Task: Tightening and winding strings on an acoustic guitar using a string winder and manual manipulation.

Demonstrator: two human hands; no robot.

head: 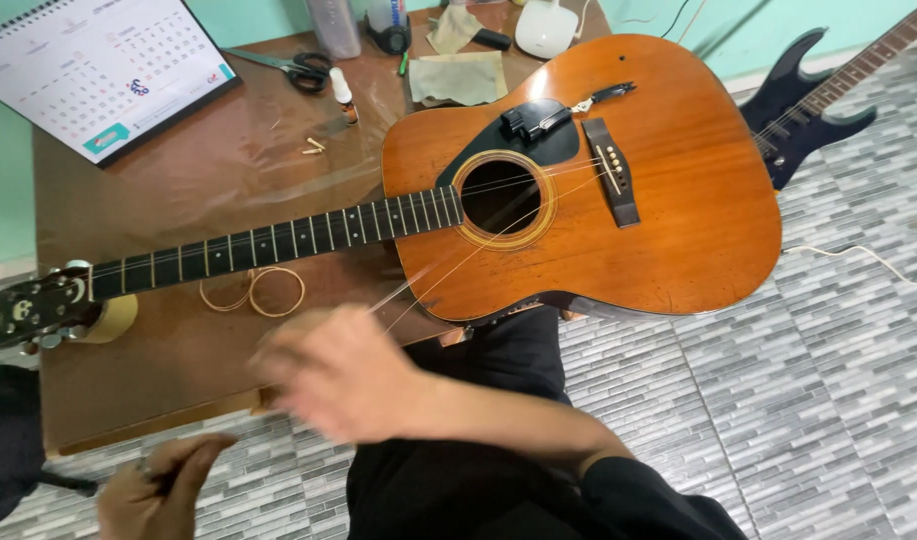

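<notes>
An acoustic guitar (578,190) lies face up on the brown table (198,170), its neck pointing left. The right hand (343,375), blurred, hovers near the lower edge of the guitar body, where loose strings (478,250) run toward it (finger spread cannot be told). The left hand (158,490) sits low, fingers curled narrow around a thin dark object. 2 coiled strings (258,292) lie under the neck.

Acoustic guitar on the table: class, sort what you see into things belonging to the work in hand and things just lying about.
In the work:
acoustic guitar
loose strings
right hand, blurred
left hand

Lying about:
scissors
desk calendar
coiled string
small bottle
cloth
electric guitar
</notes>
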